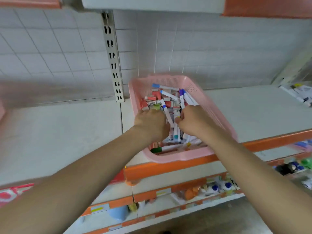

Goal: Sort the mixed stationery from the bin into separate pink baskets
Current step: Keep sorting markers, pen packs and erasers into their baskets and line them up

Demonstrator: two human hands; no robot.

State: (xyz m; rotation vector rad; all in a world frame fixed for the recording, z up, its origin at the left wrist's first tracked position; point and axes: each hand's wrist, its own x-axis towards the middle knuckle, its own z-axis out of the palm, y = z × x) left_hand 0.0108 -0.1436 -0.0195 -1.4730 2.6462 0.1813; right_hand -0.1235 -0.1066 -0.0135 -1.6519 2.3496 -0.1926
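Uppermost shelf [67,141]: a pale, flat board with an orange front strip [168,169], backed by a white grid panel [50,48] and a slotted metal upright [112,54].

Lower shelves [202,188]: tiers below the strip, holding small goods too blurred to name.

Pink basket [211,112]: a perforated plastic tray standing on the uppermost shelf just right of the upright, set askew, its near rim reaching the orange strip. It contains the mixed stationery.

Left hand [151,124]: reaches in over the basket's left side, palm down, resting on the contents. Its fingers are buried among the items, so whether they are open or gripping cannot be told.

Right hand [192,122]: lies inside the basket just beside the left hand. Its fingers [179,119] are curled inward and touch a cluster of white pens; whether they grip one cannot be told through the blur.

Markers [168,95]: white barrels with blue, purple and teal caps, lying crosswise through the middle of the basket and between the two hands. A green-capped marker [157,150] lies along the near wall.

Erasers [156,94]: small red-and-white boxed blocks heaped in the far left part of the basket, beyond the left hand.
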